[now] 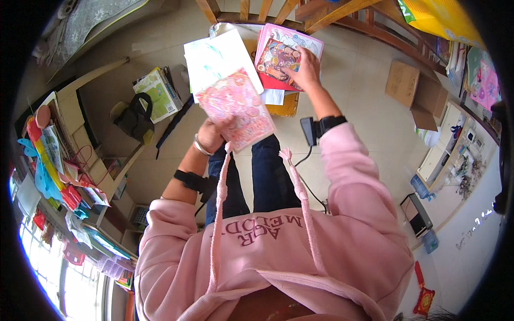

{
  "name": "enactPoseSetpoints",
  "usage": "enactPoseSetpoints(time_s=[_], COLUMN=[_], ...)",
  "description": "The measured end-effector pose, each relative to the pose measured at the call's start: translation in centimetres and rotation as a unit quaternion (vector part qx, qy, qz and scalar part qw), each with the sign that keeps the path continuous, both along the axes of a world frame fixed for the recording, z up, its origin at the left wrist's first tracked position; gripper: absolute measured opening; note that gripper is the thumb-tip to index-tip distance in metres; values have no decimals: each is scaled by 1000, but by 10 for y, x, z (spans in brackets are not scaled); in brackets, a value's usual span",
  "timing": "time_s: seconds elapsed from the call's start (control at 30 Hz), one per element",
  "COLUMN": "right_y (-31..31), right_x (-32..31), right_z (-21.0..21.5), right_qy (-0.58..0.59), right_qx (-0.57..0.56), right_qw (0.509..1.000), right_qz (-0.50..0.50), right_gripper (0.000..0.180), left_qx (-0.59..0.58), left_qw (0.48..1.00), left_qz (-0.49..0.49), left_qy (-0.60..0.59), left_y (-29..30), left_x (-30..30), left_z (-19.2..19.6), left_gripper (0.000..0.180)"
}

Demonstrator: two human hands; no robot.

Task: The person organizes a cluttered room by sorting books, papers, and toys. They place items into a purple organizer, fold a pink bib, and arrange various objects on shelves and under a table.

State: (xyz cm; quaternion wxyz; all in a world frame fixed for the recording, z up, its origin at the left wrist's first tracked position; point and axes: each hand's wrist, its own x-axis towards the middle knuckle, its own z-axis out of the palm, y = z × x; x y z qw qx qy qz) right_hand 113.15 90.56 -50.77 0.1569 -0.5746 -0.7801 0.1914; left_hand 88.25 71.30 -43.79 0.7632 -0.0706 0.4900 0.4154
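Note:
My left hand [215, 134] is closed on the lower edge of a pink patterned booklet [241, 107], tilted in front of me above my legs. Beyond it lie white sheets of paper [214, 56] with faint coloured marks. My right hand [306, 69] grips the right side of a small colourful picture book [276, 58], thumb on its cover. That book rests on pink picture books [301, 38], with a red one [272, 83] showing below. Under the stack a yellow surface [284, 106] shows partly.
Wooden rails [267, 9] stand behind the stack. On the floor to the left are a dark bag [133, 117] and several books [159, 95]. An open cardboard box [415, 91] stands at right. Crowded shelves [64, 160] line the left side.

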Motion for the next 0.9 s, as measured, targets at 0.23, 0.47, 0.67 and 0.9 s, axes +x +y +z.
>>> enactPoseSetpoints(time_s=[0.23, 0.47, 0.67, 0.9], right_y=[3, -14, -100, -68], right_x=[43, 79, -35, 0], right_z=[-26, 34, 41, -8], right_qy=[2, 549, 319, 556], right_qx=[-252, -355, -292, -474], right_qw=[966, 705, 901, 362], right_qz=[-55, -276, -44, -579], right_gripper=[44, 15, 19, 45], left_qx=[-6, 77, 155, -2], left_qw=[993, 981, 986, 992], left_qz=[69, 29, 21, 95], left_qy=[97, 178, -57, 80], left_y=[-12, 11, 40, 26], left_x=[-58, -53, 19, -20], left_z=[-23, -8, 2, 3], left_gripper=[27, 27, 17, 12])
